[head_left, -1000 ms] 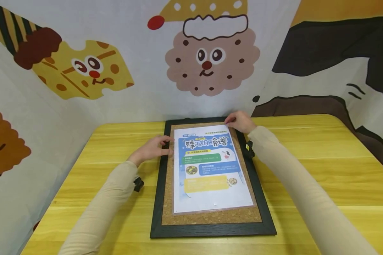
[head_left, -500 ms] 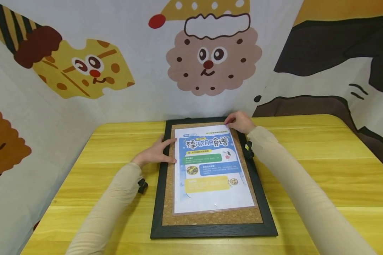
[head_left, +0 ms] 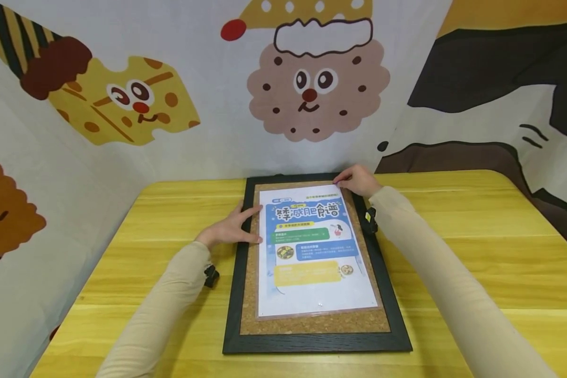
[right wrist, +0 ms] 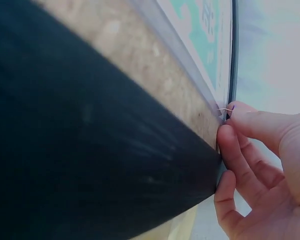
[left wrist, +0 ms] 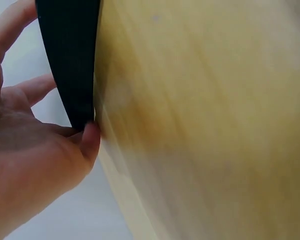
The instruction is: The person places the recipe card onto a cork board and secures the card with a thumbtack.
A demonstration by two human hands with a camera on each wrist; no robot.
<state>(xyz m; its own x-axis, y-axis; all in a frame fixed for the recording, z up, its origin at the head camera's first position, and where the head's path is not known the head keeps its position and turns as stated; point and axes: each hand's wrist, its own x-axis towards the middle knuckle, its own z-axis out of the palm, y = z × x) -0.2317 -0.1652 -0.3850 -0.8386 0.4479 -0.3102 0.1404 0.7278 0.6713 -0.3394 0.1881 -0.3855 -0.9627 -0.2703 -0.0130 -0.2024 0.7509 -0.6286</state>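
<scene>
A yellow wood-grain table [head_left: 482, 247] spreads under everything, and over its near side reach two beige sleeves [head_left: 156, 310], each with a small black device [head_left: 211, 275] at the wrist. Between them lies a cork board [head_left: 316, 323] in a black frame [head_left: 316, 342], its near rail closest to the person, its far rail by the wall hanging. On the cork, a little askew, lies a laminated poster [head_left: 316, 252] with green, blue and yellow panels and a blue heading in Chinese characters at the far end. On the left, the left hand [head_left: 229, 226] spreads thumb and forefinger wide across the frame, their tips at the poster's left edge, grasping nothing. Farther off, the right hand [head_left: 359, 181] pinches a thin pin [right wrist: 224, 109] at the poster's far right corner; whether its point has entered the cork I cannot tell. Beyond, the white wall hanging [head_left: 217, 110] shows a cartoon biscuit [head_left: 318, 100] and cheese [head_left: 127, 115]
</scene>
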